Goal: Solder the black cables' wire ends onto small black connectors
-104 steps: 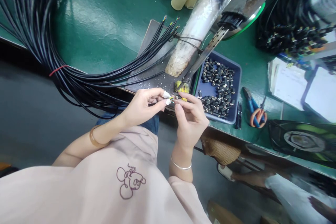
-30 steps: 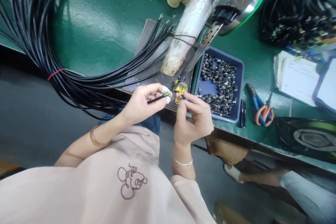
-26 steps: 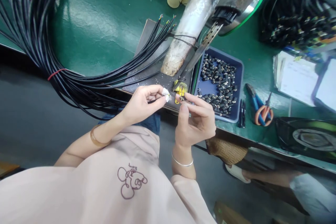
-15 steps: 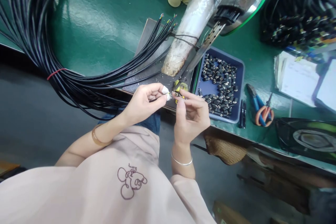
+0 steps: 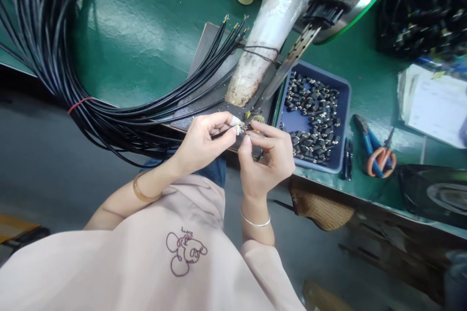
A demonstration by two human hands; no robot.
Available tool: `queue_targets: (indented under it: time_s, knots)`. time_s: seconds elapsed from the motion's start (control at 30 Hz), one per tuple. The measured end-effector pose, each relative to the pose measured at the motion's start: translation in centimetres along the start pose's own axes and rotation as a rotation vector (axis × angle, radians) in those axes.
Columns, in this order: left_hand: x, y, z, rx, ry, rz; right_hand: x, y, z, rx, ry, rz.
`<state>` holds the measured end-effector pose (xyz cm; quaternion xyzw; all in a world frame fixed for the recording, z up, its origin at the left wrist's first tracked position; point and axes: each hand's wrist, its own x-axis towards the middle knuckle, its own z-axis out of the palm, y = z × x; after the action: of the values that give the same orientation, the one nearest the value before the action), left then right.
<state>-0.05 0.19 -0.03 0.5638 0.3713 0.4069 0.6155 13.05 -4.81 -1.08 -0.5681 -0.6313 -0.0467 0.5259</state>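
Observation:
My left hand (image 5: 206, 138), with white covers on the thumb and a fingertip, pinches the end of a black cable (image 5: 220, 134). Small coloured wires show at its fingertips. Close beside it, my right hand (image 5: 268, 158) is closed in a pinch at those wire ends; what it holds is too small to make out. Just above the fingertips is the tip of a soldering iron (image 5: 270, 82) that slants down from the upper right. A yellowish pad (image 5: 259, 119) lies behind the right fingers, partly hidden.
A bundle of black cables (image 5: 120, 115) runs along the left over a dark plate (image 5: 197, 73). A pale wrapped duct (image 5: 260, 43) hangs above. To the right stand a blue tray (image 5: 346, 107) of black connectors, cutting pliers (image 5: 370, 141), orange-handled scissors (image 5: 382, 159) and papers (image 5: 432, 107).
The fingertips of both hands have come closer together, and the cable now shows between my left fingers. The view has shifted slightly, so things on the right appear further right.

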Motion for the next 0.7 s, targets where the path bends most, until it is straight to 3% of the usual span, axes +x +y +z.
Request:
queue_targets:
  time_s: [0.37, 0.7]
  knots:
    - [-0.10, 0.64, 0.10, -0.014, 0.018, 0.002, 0.28, -0.66, -0.05, -0.022, 0.026, -0.015]
    - [-0.29, 0.47, -0.16, 0.001, -0.023, -0.040, -0.60, -0.07, -0.51, -0.081, 0.014, -0.128]
